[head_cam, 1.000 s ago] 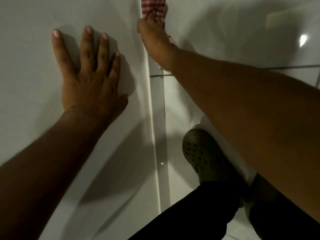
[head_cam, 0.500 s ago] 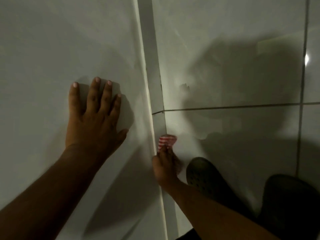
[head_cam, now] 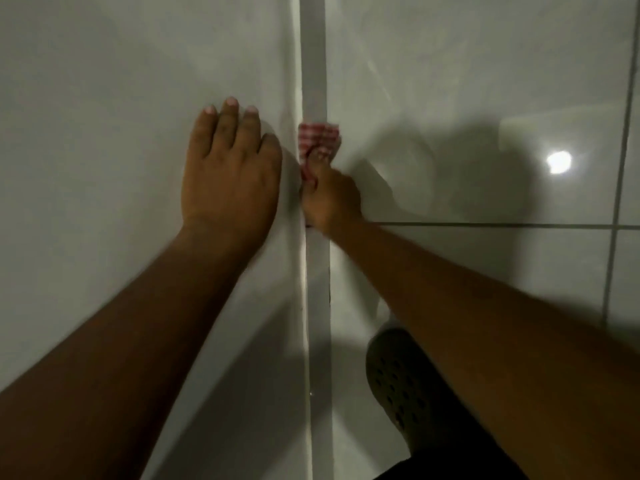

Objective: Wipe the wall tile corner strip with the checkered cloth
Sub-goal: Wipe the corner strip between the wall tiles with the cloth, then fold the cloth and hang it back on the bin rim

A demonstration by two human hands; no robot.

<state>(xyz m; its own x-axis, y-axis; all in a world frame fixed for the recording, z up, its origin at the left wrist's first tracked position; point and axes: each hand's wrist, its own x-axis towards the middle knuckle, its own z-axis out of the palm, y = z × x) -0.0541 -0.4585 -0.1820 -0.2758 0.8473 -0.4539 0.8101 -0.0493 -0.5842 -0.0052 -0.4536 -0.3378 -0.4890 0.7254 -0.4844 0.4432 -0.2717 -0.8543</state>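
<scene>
1. A dim view looks down along a corner where two pale, glossy tiled walls meet, with both bare forearms reaching forward.
2. A narrow pale corner strip [head_cam: 313,64] runs from the top of the view to the bottom, between the left wall [head_cam: 104,133] and the right wall [head_cam: 450,81].
3. The left hand [head_cam: 230,171] lies flat against the left wall, palm down and fingers straight and close together, holding nothing. Its edge sits just beside the strip.
4. The right hand [head_cam: 330,199] is closed around a red and white checkered cloth [head_cam: 318,136], pressing it against the strip about a third of the way down the view.
5. The cloth sticks out above the fingertips and covers the full width of the strip there.
6. A dark grout line [head_cam: 485,224] crosses the right wall level with the right wrist.
7. A bright light reflection [head_cam: 558,162] shines on the right wall.
8. Below the right forearm, a dark perforated shoe [head_cam: 398,379] stands on the floor near the foot of the strip.
</scene>
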